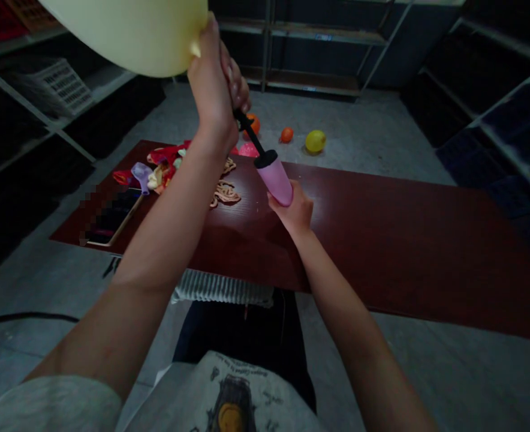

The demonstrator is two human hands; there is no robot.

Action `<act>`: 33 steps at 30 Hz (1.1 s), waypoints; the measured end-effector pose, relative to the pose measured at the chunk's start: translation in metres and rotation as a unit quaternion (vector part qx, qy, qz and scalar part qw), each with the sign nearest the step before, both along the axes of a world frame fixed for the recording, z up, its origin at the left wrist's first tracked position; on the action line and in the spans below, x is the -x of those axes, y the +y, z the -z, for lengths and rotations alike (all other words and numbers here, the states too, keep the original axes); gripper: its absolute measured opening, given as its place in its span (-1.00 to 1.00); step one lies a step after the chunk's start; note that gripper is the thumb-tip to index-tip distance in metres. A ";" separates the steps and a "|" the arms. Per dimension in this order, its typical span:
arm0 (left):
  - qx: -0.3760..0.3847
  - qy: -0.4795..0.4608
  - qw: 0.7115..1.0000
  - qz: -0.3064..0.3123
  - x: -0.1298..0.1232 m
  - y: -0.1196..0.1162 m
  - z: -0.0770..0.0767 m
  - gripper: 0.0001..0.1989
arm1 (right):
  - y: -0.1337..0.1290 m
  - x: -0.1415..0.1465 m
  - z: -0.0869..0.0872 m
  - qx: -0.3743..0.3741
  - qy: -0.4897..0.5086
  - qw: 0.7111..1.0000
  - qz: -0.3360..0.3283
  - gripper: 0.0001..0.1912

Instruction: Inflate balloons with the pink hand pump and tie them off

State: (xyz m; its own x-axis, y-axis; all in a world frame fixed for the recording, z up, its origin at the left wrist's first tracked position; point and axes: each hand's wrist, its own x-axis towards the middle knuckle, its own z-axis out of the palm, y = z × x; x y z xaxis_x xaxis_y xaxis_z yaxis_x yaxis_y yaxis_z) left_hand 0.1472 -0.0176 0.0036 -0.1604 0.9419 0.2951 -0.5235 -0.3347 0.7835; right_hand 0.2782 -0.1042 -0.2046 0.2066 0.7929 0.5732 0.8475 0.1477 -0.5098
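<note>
A large pale yellow balloon (134,30), swollen with air, fills the upper left and runs out of view. Its neck is pinched in my left hand (217,78), whose closed fingers also wrap the far end of a balloon pump (276,177). My right hand (296,207) is closed round the pump's pink body, above the table. A black rod shows between the body and my left hand; the nozzle is hidden by my fingers. Beyond my left forearm lies a pile of limp balloons (163,165) in red, purple and cream.
The dark red table (404,240) spans the middle. A phone (116,216) lies at its left end, beside tan balloons (226,192). On the floor beyond are a yellow balloon (315,141) and a small orange balloon (286,135). Metal shelves (314,81) stand around.
</note>
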 end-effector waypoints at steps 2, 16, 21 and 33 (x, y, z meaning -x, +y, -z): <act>0.039 0.025 0.999 0.010 -0.019 0.000 0.021 -0.40 | 0.001 0.000 0.000 0.010 0.007 1.000 0.013 -0.46; 0.132 0.013 0.991 -0.027 0.029 0.002 0.078 -0.36 | -0.004 0.009 -0.005 0.010 -0.098 0.994 -0.036 -0.45; 0.139 -0.039 0.987 -0.073 0.054 -0.002 0.084 -0.39 | -0.008 0.012 -0.005 0.010 -0.136 0.989 -0.058 -0.47; 0.135 -0.158 0.970 -0.125 0.142 -0.014 0.065 -0.56 | -0.013 0.014 -0.009 0.003 -0.236 0.968 -0.081 -0.47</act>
